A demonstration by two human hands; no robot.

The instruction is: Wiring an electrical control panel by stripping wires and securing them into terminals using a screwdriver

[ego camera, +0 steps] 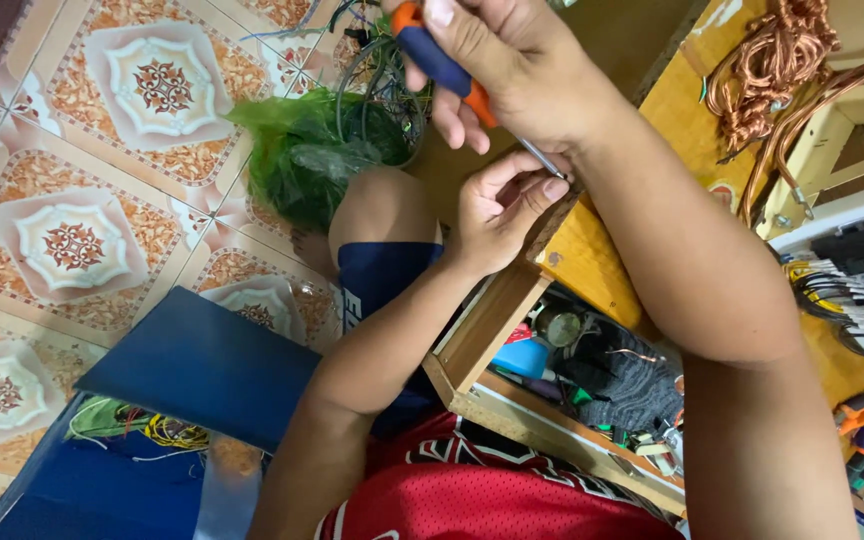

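Crowding rt hand (512, 70) w/ screwdriver (442, 62): copper wire (767, 65); green bag (302, 150)

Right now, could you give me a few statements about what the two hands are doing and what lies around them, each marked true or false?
1. The right hand grips a screwdriver with a blue and orange handle. True.
2. The left hand rests flat on the floor. False: it is raised at the edge of the wooden table, pinching something too small to make out.
3. A green plastic bag lies on the tiled floor. True.
4. The copper wire is coiled around the left wrist. False: it lies on the table, apart from both hands.
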